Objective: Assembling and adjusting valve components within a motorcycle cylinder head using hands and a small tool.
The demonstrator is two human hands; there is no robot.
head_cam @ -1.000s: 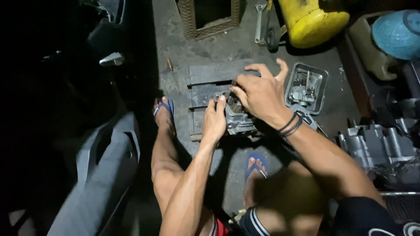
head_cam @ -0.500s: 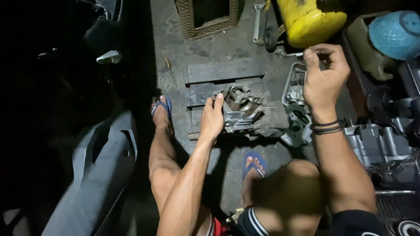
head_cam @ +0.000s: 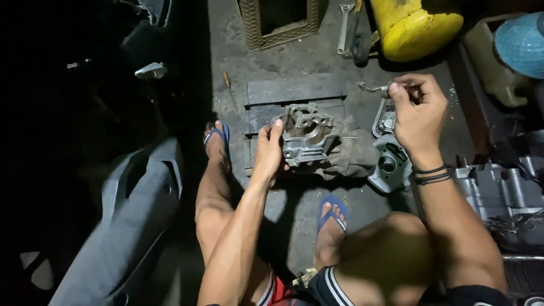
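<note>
Grey metal engine part gripped by left hand; right hand fingers pinch small, indistinct tool.

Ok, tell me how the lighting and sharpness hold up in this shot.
Head view: light falls on the middle, where the left hand steadies the grey engine part; the left third sinks into near-black shadow; the right hand and yellow container are lit and fairly sharp.

Bare arms, dark shorts and blue sandals, as we see them from above.

Our left hand and right hand are ungloved, with no sleeves; below the right fingers, two thin black bands circle the wrist. We wear blue flip-flops and dark shorts with white side stripes and red trim.
</note>
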